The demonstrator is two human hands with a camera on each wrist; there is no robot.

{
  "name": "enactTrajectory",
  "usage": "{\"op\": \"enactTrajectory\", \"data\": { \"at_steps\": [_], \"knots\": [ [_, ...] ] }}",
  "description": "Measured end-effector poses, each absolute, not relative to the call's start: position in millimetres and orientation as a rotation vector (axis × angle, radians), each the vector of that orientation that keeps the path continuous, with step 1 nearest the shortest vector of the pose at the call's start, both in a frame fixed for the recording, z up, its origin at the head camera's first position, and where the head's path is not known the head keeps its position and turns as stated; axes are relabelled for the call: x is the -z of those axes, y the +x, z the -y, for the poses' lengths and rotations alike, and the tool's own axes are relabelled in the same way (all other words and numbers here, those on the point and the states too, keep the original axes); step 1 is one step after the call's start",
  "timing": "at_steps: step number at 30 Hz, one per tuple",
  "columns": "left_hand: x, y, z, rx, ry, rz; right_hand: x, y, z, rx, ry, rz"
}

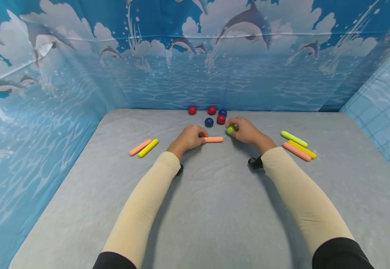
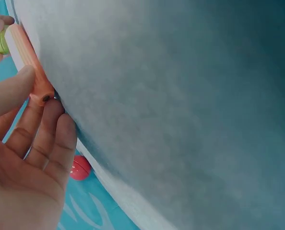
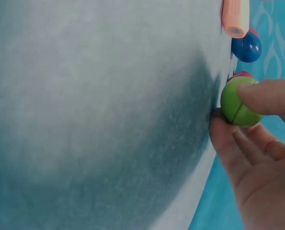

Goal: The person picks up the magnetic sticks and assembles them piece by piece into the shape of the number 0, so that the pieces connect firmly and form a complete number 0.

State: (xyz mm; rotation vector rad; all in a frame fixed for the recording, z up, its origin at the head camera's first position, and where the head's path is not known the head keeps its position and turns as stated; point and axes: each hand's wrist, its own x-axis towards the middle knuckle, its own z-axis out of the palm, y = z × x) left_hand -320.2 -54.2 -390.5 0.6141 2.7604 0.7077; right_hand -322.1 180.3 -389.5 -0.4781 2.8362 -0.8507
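Note:
My left hand pinches one end of an orange stick between thumb and fingers, its free end pointing right. A dark spot shows in the centre of the stick's near end in the left wrist view. My right hand holds a green ball between thumb and fingertips, a little right of the stick's free end. A seam line runs round the ball in the right wrist view. Just beyond both hands sit a blue ball and a red ball.
Farther back lie two more red balls and another blue ball. To the left, an orange stick lies beside a yellow stick. Green, yellow and orange sticks lie at right. A dolphin-print curtain hangs behind the grey table.

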Motion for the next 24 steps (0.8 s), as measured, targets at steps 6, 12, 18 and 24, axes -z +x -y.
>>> {"op": "enactTrajectory", "data": {
  "at_steps": [6, 12, 18, 24],
  "knots": [
    [387.3, -322.6, 51.6, -0.676, 0.575, -2.774, 388.6, -321.5, -181.4, 0.872, -0.425, -2.824],
    [384.9, -324.6, 47.1, -0.666, 0.537, -2.798, 386.1, -318.8, -181.5, 0.907, -0.373, -2.790],
    [386.6, -323.7, 44.5, -0.673, 0.489, -2.795, 387.9, -320.4, -183.1, 0.952, -0.319, -2.757],
    [387.6, -323.9, 43.2, -0.678, 0.481, -2.797, 390.0, -322.1, -183.2, 0.923, -0.318, -2.801]
  ]
}}
